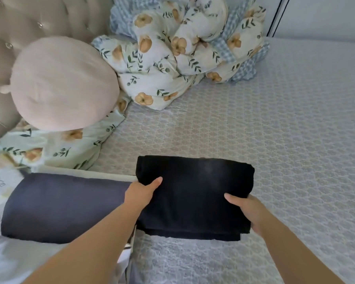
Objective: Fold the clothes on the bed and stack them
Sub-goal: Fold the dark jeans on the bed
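Note:
A folded black garment (195, 193) sits low over the grey patterned bed cover (275, 140), in the near middle of the view. My left hand (141, 193) grips its left edge, thumb lying on top. My right hand (246, 210) grips the right near edge, thumb on top and fingers hidden beneath. To the left lies a folded dark navy garment (66, 206), resting on top of a stack of lighter folded clothes (6, 261).
A crumpled floral duvet (180, 48) is heaped at the back of the bed. A round pink cushion (64, 83) leans on the tufted headboard (29, 19), above a floral pillow (55, 148). The right half of the bed cover is bare.

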